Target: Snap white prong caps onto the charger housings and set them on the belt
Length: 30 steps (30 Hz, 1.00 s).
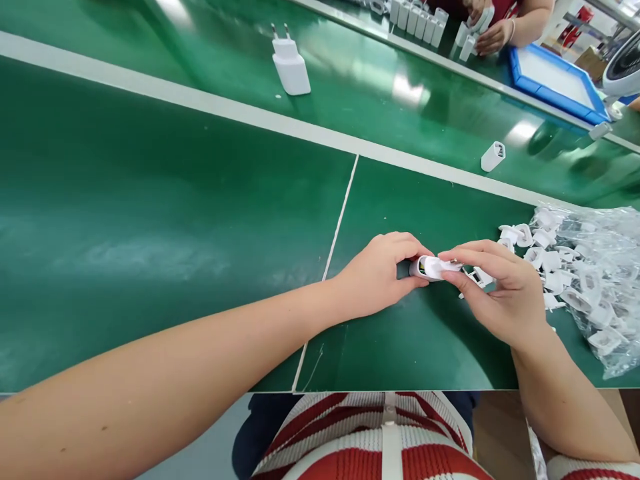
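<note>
My left hand (381, 275) grips a white charger housing (416, 268) between thumb and fingers, its open end facing right. In my right hand (505, 287) a white plug cap with metal pins (440, 267) is pinched between thumb and fingers. The cap meets the open end of the housing at a slight tilt; whether it is seated I cannot tell. Right of my right hand lie several loose white caps (552, 261), some in or under a clear plastic bag (620, 247). Part of the loose pile is hidden behind that hand.
A white charger (292, 72) with two pins lies on the green belt (200, 60) beyond the pale strip. Further right on it stands a white housing (493, 157). Across the belt, a person's hands (493, 35) hold white parts near a row of housings (419, 23) and a blue-rimmed tray (555, 107).
</note>
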Each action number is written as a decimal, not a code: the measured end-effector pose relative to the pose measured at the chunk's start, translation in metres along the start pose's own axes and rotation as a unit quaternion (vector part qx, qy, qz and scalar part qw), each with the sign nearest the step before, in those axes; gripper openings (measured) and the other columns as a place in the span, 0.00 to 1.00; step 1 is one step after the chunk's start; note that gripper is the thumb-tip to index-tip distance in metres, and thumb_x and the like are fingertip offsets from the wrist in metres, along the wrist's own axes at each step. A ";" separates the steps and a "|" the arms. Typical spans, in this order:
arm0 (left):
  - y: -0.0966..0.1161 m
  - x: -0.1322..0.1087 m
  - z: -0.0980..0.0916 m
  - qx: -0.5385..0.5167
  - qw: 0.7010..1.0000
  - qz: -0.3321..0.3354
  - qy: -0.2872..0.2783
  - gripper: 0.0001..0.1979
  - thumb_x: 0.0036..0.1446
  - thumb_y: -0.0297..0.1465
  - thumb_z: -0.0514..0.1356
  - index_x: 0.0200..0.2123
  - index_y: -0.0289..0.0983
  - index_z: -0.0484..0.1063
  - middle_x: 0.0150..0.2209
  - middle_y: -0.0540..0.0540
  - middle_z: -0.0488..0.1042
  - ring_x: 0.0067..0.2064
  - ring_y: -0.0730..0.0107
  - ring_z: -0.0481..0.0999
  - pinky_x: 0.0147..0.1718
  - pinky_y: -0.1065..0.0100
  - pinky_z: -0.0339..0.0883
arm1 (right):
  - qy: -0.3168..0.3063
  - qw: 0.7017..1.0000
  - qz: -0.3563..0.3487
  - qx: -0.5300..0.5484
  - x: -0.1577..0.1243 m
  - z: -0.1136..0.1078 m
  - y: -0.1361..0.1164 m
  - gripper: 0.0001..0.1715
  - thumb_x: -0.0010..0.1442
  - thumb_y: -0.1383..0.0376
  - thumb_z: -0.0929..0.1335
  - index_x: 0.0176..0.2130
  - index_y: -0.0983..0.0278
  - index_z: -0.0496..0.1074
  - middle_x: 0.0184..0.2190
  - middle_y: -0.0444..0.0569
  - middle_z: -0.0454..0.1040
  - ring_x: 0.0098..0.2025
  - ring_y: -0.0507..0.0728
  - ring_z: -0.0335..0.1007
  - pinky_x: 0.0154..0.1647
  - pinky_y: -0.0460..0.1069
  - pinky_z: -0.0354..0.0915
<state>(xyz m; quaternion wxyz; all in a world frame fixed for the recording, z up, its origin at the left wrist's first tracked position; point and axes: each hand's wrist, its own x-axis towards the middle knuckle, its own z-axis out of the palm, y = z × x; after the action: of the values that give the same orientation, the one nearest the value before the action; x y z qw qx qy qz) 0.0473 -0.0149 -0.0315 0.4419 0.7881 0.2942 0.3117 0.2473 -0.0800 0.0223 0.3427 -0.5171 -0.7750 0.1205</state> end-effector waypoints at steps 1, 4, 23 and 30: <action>0.000 0.000 0.000 0.002 1.000 0.002 0.002 0.09 0.58 0.29 0.70 0.43 0.38 0.79 0.42 0.48 0.80 0.45 0.64 0.78 0.47 0.63 0.70 | 0.005 1.000 -0.016 -0.021 0.000 0.001 0.000 0.11 0.66 0.69 0.72 0.46 0.55 0.81 0.40 0.45 0.82 0.37 0.55 0.79 0.36 0.50 0.76; 0.000 -0.001 0.000 0.008 1.000 -0.003 0.006 0.08 0.57 0.28 0.70 0.41 0.38 0.80 0.42 0.48 0.80 0.45 0.64 0.78 0.47 0.62 0.70 | 0.023 0.995 -0.049 -0.078 -0.002 0.003 0.000 0.13 0.66 0.71 0.72 0.47 0.54 0.80 0.39 0.45 0.82 0.36 0.54 0.79 0.34 0.49 0.74; 0.003 0.000 0.001 -0.013 1.000 0.012 0.019 0.06 0.58 0.25 0.69 0.40 0.35 0.81 0.38 0.47 0.79 0.42 0.65 0.76 0.43 0.63 0.69 | 0.049 0.989 -0.088 -0.111 0.002 0.008 -0.005 0.18 0.63 0.74 0.73 0.47 0.52 0.77 0.37 0.44 0.82 0.34 0.55 0.79 0.33 0.51 0.74; 0.002 0.000 0.002 -0.009 1.000 0.008 0.018 0.05 0.58 0.26 0.68 0.39 0.36 0.81 0.39 0.47 0.80 0.42 0.64 0.77 0.43 0.63 0.69 | 0.028 0.986 -0.116 -0.113 0.004 0.007 -0.001 0.20 0.63 0.76 0.73 0.48 0.52 0.78 0.38 0.44 0.82 0.36 0.56 0.79 0.36 0.52 0.74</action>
<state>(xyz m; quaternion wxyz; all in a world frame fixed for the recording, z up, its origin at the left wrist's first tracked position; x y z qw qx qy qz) 0.0498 -0.0168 -0.0302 0.4407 0.7808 0.2928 0.3323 0.2410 -0.0757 0.0191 0.3157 -0.4619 -0.8285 -0.0231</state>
